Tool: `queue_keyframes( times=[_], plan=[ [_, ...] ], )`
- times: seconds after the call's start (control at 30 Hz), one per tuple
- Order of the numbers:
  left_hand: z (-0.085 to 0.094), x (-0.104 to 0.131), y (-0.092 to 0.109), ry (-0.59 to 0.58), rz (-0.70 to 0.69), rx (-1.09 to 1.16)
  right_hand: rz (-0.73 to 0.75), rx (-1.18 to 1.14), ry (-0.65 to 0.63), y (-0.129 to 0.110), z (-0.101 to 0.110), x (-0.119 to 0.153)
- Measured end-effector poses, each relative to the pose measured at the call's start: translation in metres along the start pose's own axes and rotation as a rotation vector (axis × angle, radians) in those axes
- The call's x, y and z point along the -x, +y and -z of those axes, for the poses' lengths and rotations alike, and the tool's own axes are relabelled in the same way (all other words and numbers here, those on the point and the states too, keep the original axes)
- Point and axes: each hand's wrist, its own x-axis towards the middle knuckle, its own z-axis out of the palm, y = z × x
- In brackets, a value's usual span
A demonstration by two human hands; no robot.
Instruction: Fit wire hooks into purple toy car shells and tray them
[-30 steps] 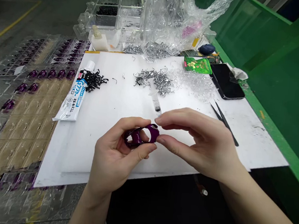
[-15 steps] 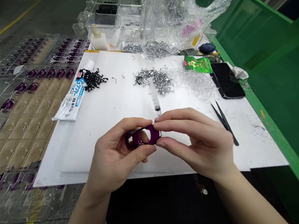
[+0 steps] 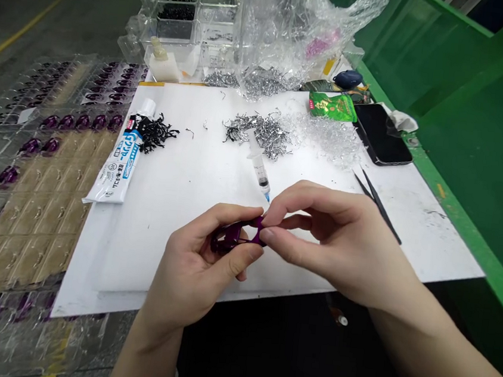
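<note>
A glossy purple shell (image 3: 228, 238) with window-like openings, shaped like a toy car body, is held over the near part of the white board (image 3: 178, 205). My left hand (image 3: 201, 261) grips it between the thumb below and the fingers above and behind. At the shell's right end, my right hand (image 3: 319, 231) pinches with thumb and index finger, the other fingers curled. Whether something small sits in that pinch is hidden. Just beyond the fingers lies a syringe (image 3: 259, 168) with a blue tip. Black tweezers (image 3: 378, 205) rest to the right of my right hand.
Left stand clear blister trays (image 3: 38, 208) with purple shells. On the board are a glue tube (image 3: 116, 165), black strands (image 3: 156, 133), silver strands (image 3: 266, 133) and clear strands (image 3: 328, 139). A green packet (image 3: 332, 107), phone (image 3: 383, 133), plastic bag (image 3: 290, 30) and compartment box (image 3: 197, 24) lie farther back.
My right index finger has bent into a tighter pinch at the shell's right end, and the other right fingers have curled in. The shell has tilted slightly in my left hand.
</note>
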Motion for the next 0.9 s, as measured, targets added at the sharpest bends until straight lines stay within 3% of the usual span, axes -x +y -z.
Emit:
queue_keyframes(
  times=[0.27,0.5,0.63,0.7,0.77,0.8,0.87,0.9],
  plan=[
    [0.002,-0.003,-0.001,-0.016,-0.065,-0.11,-0.167,-0.138,-0.06,-0.002,0.011,-0.002],
    [0.004,0.0,-0.001,-0.003,-0.087,-0.213,-0.146,-0.084,-0.052,-0.002,0.004,-0.002],
    [0.005,0.001,0.0,-0.002,-0.048,-0.215,-0.141,-0.02,-0.158,-0.003,0.025,-0.011],
    [0.007,0.001,-0.001,0.042,-0.026,-0.18,-0.071,0.165,-0.095,-0.004,0.05,-0.025],
    [0.008,0.002,-0.001,0.068,-0.004,-0.18,0.086,0.554,0.082,-0.002,0.08,-0.044],
    [0.008,0.003,-0.001,0.068,0.002,-0.192,0.17,0.788,0.108,-0.001,0.094,-0.055],
    [0.008,0.003,0.0,0.051,0.016,-0.219,0.304,1.151,0.0,0.005,0.116,-0.076],
    [0.007,0.003,0.0,0.054,0.023,-0.226,0.327,1.22,-0.046,0.008,0.123,-0.085]
  ],
)
